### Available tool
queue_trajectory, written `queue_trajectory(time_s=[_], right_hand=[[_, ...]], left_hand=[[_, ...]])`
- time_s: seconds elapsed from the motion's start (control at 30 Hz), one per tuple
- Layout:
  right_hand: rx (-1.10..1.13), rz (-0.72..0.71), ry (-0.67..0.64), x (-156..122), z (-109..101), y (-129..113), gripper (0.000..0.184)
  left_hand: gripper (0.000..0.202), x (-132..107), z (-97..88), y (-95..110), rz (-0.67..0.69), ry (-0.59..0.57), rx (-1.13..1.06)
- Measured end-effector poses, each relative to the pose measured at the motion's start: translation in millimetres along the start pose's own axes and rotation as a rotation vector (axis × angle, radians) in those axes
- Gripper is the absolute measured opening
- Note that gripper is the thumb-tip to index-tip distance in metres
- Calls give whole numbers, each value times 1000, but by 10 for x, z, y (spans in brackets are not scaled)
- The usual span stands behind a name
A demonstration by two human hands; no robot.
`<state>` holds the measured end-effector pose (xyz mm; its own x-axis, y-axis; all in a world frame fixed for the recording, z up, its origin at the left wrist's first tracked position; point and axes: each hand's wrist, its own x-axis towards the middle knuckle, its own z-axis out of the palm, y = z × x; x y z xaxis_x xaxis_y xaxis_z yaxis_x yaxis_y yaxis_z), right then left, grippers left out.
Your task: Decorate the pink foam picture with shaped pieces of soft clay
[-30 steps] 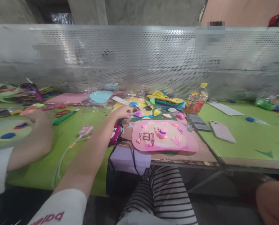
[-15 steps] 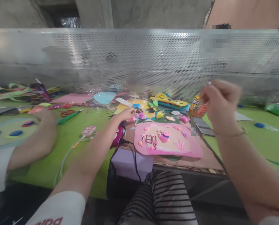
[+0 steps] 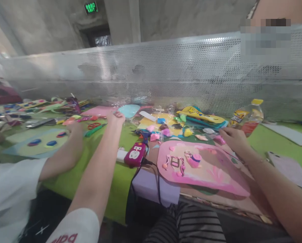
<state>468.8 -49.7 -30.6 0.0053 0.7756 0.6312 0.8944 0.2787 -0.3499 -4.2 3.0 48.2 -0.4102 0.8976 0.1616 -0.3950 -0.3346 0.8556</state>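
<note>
My left hand reaches far out, fingers curled in, beside a light blue oval sheet and a pink sheet. What it holds, if anything, is too blurred to name. My right hand is low over the table with bent, closed fingers. Its fingertips meet the edge of a bright pink clay lump; whether they grip it is hidden. Below lies a pink rounded board decorated with clay shapes. Several wrapped clay lumps, among them a yellow one and a blue one, lie behind it.
A glue gun and a magenta power bank with a black cable lie left of the board. Red scissors and a green cutter lie farther left, near a co-worker's arm. A bottle and a phone are right.
My left hand has left the clay lumps and moved left and away from me. My right hand has come down from the air to the pink clay. The view has swung left.
</note>
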Motion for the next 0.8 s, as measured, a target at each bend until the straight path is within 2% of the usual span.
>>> queue_trajectory(time_s=[0.03,0.1,0.13,0.17,0.23,0.3,0.4,0.47,0.53,0.67,0.73,0.8], right_hand=[[-12,-11,-17,1,-2,-21,34],[-23,-39,-59,-4,-6,-68,35],[-28,-50,-74,-11,-8,-87,35],[-32,-57,-85,-20,-12,-102,35],[-39,-65,-91,-37,-22,-116,35],[-41,-72,-90,-42,-31,-115,35],[-33,-94,-99,-32,-21,-98,28],[-28,-109,-117,-26,5,-82,24],[-29,-119,-142,-28,36,-66,24],[-45,-131,-179,-46,75,-53,28],[-48,-137,-190,-52,77,-56,27],[-45,-141,-196,-53,72,-61,25]], left_hand=[[42,-45,45,30,35,-12,2],[41,-138,218,8,186,-75,168],[40,-183,325,-36,292,-127,314],[38,-223,426,-96,432,-197,553],[34,-292,568,-251,571,-330,869],[27,-344,604,-423,558,-468,1032],[4,-391,530,-645,472,-711,1239],[19,-405,491,-746,443,-822,1326],[27,-416,499,-825,434,-894,1383],[25,-467,575,-981,353,-1060,1506],[31,-489,591,-1035,344,-1080,1542],[38,-490,586,-1056,376,-1050,1537]])
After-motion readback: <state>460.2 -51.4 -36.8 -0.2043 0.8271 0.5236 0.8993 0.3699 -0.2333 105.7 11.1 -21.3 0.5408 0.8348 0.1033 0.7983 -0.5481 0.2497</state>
